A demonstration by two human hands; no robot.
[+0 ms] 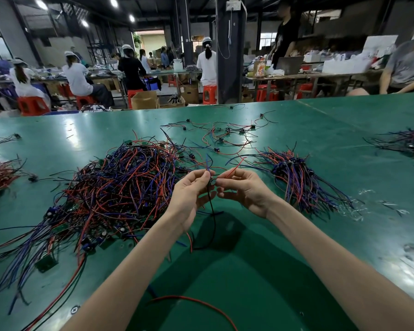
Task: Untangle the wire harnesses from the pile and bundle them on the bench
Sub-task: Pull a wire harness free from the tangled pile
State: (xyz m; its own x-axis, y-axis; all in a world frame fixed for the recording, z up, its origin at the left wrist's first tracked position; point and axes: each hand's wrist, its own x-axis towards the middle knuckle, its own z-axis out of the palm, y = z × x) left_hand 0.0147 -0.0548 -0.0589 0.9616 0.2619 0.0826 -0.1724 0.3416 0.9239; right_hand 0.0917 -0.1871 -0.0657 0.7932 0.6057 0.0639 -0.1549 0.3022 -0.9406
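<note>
As both hands meet above the bench (pixel 344 144), one harness (pixel 212 206) hangs between them.
Pile (pixel 120 187) sits left; left hand (pixel 191 194), palm turned in, pinches the harness with thumb and forefinger, blue lead pointing up, black lead hanging straight down; right hand (pixel 244 192) pinches its red lead, angled up-right; bundle (pixel 296 177) lies right.

Capped workers (pixel 77 77) sit on red stools (pixel 32 105) at ten o'clock, a cardboard box (pixel 144 100) at eleven, a pillar (pixel 230 68) at twelve, a laptop (pixel 289 65) at one.
</note>
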